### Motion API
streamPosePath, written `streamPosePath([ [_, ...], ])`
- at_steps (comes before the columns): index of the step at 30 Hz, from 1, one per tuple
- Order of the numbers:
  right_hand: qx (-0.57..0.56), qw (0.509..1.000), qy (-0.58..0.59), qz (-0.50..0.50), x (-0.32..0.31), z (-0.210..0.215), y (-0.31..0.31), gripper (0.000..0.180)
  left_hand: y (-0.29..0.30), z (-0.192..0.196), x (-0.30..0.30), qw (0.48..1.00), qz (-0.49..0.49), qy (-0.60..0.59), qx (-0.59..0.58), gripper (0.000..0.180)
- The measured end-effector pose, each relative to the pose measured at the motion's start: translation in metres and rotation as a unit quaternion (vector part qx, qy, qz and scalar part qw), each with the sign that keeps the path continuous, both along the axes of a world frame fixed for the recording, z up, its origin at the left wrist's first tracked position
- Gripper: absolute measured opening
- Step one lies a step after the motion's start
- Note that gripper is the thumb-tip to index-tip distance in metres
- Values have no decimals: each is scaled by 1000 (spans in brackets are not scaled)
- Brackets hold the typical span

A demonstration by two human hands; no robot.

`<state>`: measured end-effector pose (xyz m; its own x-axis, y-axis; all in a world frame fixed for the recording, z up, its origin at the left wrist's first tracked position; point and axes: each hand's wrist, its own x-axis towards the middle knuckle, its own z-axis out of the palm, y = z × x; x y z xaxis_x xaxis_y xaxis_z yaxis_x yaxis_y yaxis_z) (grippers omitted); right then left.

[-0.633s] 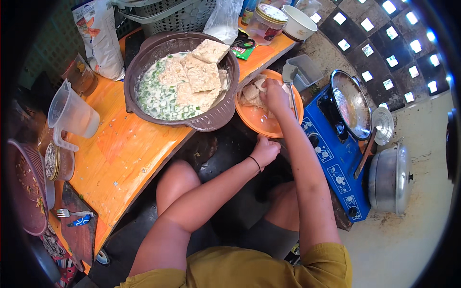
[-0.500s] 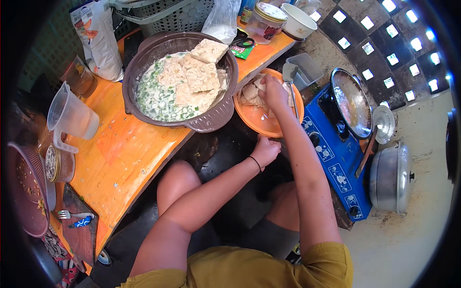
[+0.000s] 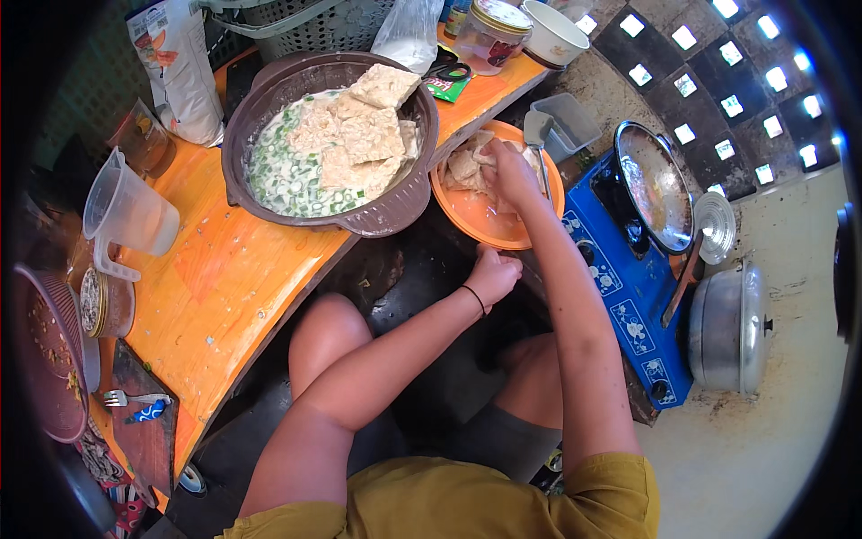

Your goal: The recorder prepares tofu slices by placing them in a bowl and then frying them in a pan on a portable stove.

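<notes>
An orange plastic bowl (image 3: 530, 235) holds pale, thin slices that look like tempeh (image 3: 467, 168). My right hand (image 3: 514, 175) reaches into it, fingers closed on one slice and partly hidden behind the knuckles. At the bowl's near rim, my left hand (image 3: 492, 274) is curled closed, its fingers against the edge. A spatula (image 3: 537, 130) rests in the bowl's right side with its blade over the far rim. Left of it, a large brown basin (image 3: 382, 216) contains white batter with chopped green onion (image 3: 296, 180); several tempeh slabs (image 3: 373, 135) are piled on top.
To the right is a blue gas stove (image 3: 633, 328) carrying a wok (image 3: 655, 189) with oil. Beyond stand a lidded aluminium pot (image 3: 729, 328) and a clear plastic tub (image 3: 570, 126). The orange table (image 3: 215, 296) bears a measuring jug (image 3: 135, 216), a fork (image 3: 135, 398) and scissors (image 3: 449, 70).
The whole view has shifted slightly. My right hand stays in the bowl, where the slices beside its fingers have moved a little. My left hand remains at the rim.
</notes>
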<state>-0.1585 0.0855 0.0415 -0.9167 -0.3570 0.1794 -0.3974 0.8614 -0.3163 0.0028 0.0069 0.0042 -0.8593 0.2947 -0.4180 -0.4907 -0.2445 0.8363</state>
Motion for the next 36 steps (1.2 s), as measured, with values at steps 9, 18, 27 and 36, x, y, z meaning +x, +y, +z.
streamPosePath([
  [9, -34, 977, -207, -41, 31, 22, 24, 36, -2, 0, 0, 1000, -8, 17, 14, 35],
  [18, 200, 956, -195, -89, 47, -12, 10, 48, -1, -9, 0, 1000, 10, 8, -13, 40],
  [27, 89, 947, -306, -26, 24, -21, 21, 35, -5, 1, 2, 1000, -6, -5, -1, 43],
  [36, 107, 980, -166, -20, 42, -23, 14, 35, -7, 5, 2, 1000, 0, -19, -14, 46],
])
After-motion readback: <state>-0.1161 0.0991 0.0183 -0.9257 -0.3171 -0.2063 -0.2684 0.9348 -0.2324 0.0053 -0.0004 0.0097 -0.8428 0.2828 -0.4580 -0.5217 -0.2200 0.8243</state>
